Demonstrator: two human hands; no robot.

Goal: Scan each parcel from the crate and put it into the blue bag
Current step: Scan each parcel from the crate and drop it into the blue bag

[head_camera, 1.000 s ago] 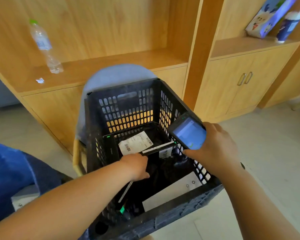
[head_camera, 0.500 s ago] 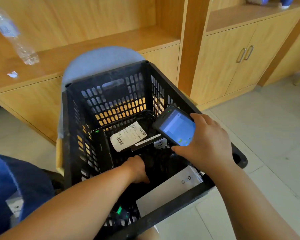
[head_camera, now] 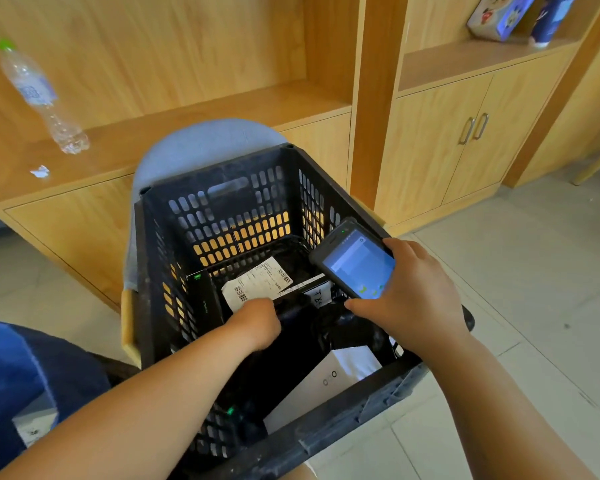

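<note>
A black slotted crate [head_camera: 222, 216] stands in front of me on a chair. Inside it lie a black parcel with a white shipping label [head_camera: 257, 282], a flat black box [head_camera: 203, 303] upright against the left wall and a white box [head_camera: 326, 379] near the front. My left hand [head_camera: 257, 322] reaches down into the crate with its fingers closed around the black parcel's near edge. My right hand [head_camera: 409, 296] holds a handheld scanner [head_camera: 355, 263] with a lit blue screen over the crate's right side. The blue bag [head_camera: 25, 382] sits at the lower left.
A grey-blue chair back [head_camera: 201, 143] rises behind the crate. A wooden shelf unit [head_camera: 187, 112] lines the wall, with a clear water bottle [head_camera: 39, 95] on its ledge. To the right are cabinet doors [head_camera: 471, 133] and tiled floor [head_camera: 534, 271].
My left hand has shifted from the crate's middle toward the labelled parcel and closed on it. The scanner stays over the crate's right side. The camera tilted slightly.
</note>
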